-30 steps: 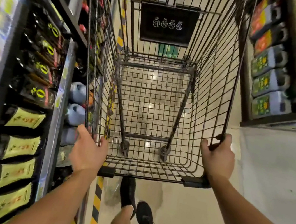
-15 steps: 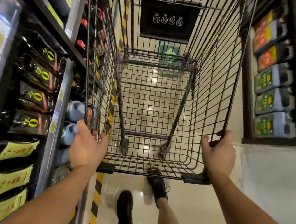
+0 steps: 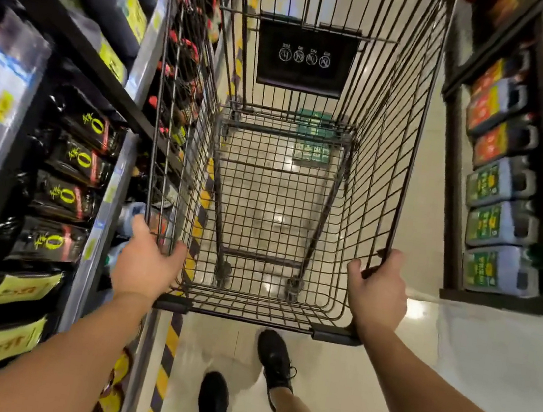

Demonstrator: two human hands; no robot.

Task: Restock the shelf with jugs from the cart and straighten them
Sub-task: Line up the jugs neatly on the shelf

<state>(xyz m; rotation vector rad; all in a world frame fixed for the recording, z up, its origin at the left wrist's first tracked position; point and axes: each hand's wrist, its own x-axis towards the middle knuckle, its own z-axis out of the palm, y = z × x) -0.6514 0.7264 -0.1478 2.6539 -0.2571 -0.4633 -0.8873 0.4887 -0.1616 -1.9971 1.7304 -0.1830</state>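
Head view: the wire cart (image 3: 381, 172) fills the centre, stretching toward 12 o'clock. The left hand (image 3: 146, 265) curls its fingers over the rim at the near left corner, about 8 o'clock. The right hand (image 3: 378, 289) grips the wire at the near right corner, about 4 o'clock. Labelled jugs (image 3: 499, 218) sit in a row on the shelf (image 3: 506, 302) at 3 o'clock, apart from the cart. Black pouches (image 3: 72, 159) line the rack at 9 o'clock.
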